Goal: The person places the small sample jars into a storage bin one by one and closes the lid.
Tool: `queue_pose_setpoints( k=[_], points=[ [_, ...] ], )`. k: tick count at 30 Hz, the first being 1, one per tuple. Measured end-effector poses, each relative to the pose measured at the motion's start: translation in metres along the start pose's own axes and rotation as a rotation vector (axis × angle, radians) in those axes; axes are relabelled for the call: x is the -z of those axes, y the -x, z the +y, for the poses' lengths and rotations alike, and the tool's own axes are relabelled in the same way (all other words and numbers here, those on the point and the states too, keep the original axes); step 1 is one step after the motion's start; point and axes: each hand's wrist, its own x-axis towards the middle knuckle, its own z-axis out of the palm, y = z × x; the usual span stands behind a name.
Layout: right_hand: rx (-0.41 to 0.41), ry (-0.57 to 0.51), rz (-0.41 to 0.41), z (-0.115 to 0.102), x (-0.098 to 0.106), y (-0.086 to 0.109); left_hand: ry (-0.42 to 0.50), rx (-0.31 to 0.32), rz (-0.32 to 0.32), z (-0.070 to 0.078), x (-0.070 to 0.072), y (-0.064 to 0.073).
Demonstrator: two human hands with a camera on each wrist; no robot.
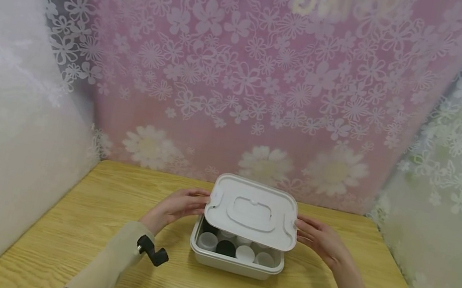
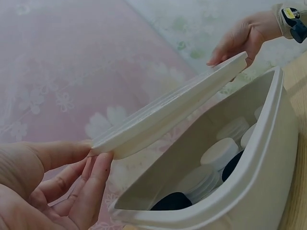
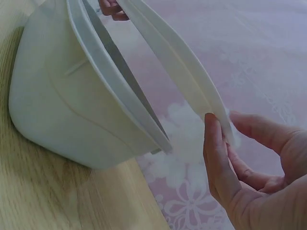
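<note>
A white box lid (image 1: pixel 252 211) is held above and slightly behind a white plastic box (image 1: pixel 234 267), tilted and apart from its rim. My left hand (image 1: pixel 179 205) pinches the lid's left end between thumb and fingers, as the left wrist view shows. At the other end my right hand (image 1: pixel 324 242) pinches the lid the same way, thumb above and fingers below in the right wrist view. Inside the box stand several round-topped containers, among them a white cap (image 1: pixel 245 253), a black cap (image 1: pixel 226 248) and a translucent one (image 1: pixel 208 240). The lid hides those at the back.
The box stands on a wooden table (image 1: pixel 109 225). Behind the table hangs a pink flowered curtain (image 1: pixel 239 90), with pale curtains (image 1: pixel 458 200) at both sides. A small black camera mount is strapped on each wrist.
</note>
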Motion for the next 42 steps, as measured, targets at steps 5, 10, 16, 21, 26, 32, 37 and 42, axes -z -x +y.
queue_pose_setpoints(
  k=[5, 10, 16, 21, 26, 32, 37, 42],
  points=[
    [0.015, 0.012, 0.052, -0.008, -0.009, -0.006, -0.032, -0.022, 0.019, 0.003, -0.002, 0.000],
    [0.050, 0.041, 0.111, -0.015, -0.014, -0.006, -0.050, -0.027, 0.066, 0.005, -0.003, 0.001],
    [0.142, 0.114, 0.185, -0.016, -0.017, -0.004, -0.025, -0.029, 0.078, 0.007, -0.003, 0.003],
    [0.254, 0.102, 0.225, -0.013, -0.019, -0.005, -0.015, -0.048, 0.069, 0.010, -0.005, 0.005],
    [0.336, 0.067, 0.254, -0.011, -0.020, -0.003, 0.011, -0.063, 0.059, 0.010, -0.008, 0.007],
    [0.401, 0.052, 0.325, -0.010, -0.021, 0.002, 0.135, 0.001, 0.040, 0.008, -0.005, 0.008],
    [0.464, 0.088, 0.357, -0.010, -0.023, 0.001, 0.218, 0.084, -0.053, 0.009, -0.002, 0.012],
    [0.612, 0.054, 0.232, -0.007, -0.022, -0.002, 0.228, 0.096, -0.112, 0.010, -0.002, 0.019]
  ],
)
